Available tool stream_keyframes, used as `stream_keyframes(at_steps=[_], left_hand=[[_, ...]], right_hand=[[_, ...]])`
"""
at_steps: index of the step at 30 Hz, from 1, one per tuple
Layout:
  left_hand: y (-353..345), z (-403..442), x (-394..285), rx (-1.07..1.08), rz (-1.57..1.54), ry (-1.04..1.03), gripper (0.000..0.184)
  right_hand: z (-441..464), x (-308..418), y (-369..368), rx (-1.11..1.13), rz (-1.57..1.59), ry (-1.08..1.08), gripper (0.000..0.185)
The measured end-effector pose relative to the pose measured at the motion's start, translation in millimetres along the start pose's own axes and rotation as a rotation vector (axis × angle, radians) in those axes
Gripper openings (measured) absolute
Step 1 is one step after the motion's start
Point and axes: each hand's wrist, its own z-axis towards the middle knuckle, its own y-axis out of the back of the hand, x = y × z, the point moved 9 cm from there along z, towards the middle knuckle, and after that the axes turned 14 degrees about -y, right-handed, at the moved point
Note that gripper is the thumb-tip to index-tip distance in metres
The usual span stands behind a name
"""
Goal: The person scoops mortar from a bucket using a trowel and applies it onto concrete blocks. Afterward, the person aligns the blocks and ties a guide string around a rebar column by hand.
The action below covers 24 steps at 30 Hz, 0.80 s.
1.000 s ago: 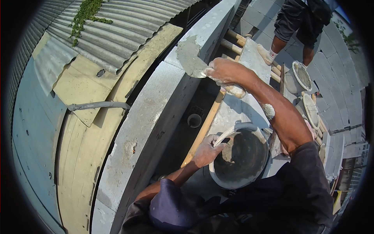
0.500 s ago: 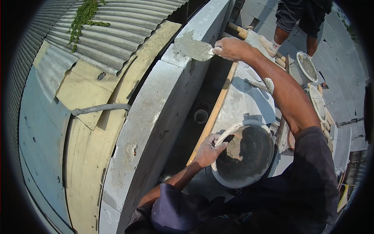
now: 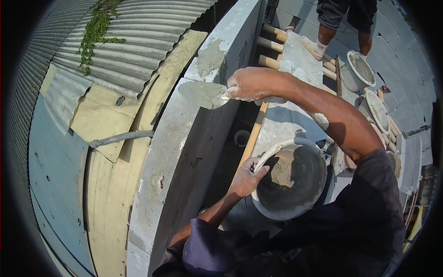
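One trowel juts leftward from the right hand

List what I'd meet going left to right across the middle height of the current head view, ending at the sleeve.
Blue sheet → yellowish sheet → pale block wall → left hand at the bucket's edge → bucket with some mortar inside → dark sleeve.

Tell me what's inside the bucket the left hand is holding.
Inside the bucket, a pale, rough patch of what looks like mortar shows; shadowed dark grey lies around it. Whatever is beneath the mortar is covered and cannot be seen.
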Motion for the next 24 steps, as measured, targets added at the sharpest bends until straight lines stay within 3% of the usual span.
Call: stream_keyframes(at_steps=[2,3,7,11,13,15,17,20,22,24], left_hand=[[-1.0,0.2,12.2,-0.014,-0.045,-0.022,0.029],[-0.9,-0.6,16.9,-0.021,-0.069,-0.028,0.029],[0.3,-3.8,9.9,-0.044,-0.027,-0.024,0.029],[0.1,0.0,16.3,-0.036,-0.015,-0.007,0.029],[-0.9,2.3,17.0,-0.028,-0.027,0.002,0.029],[-2.0,0.2,14.6,-0.024,-0.042,0.015,0.030],[-3.0,1.1,13.8,-0.031,-0.058,0.027,0.030],[-5.3,2.5,16.1,-0.024,-0.048,0.029,0.031],[-6.5,5.5,14.9,-0.012,-0.023,0.035,0.032],[-6.9,6.7,10.9,0.000,0.006,0.060,0.034]], right_hand=[[-10.3,-12.1,-21.1,0.091,0.144,0.083,0.044],[-12.8,-16.8,-22.0,-0.111,0.129,0.229,0.041],[-17.3,-78.5,-46.2,-0.156,0.828,-0.348,0.042],[35.5,-74.8,-99.5,-0.142,1.123,-0.296,0.029],[64.6,-55.5,-118.8,-0.304,0.796,-0.144,0.033],[63.7,-21.6,-123.3,-0.526,0.252,0.080,0.034],[63.1,-12.9,-131.2,-0.579,0.049,0.120,0.029],[83.4,-21.6,-168.0,-0.460,0.021,0.303,0.020],[109.5,-38.0,-202.5,-0.277,0.186,0.284,0.019],[143.7,-38.4,-240.9,-0.298,0.236,0.360,0.019]])
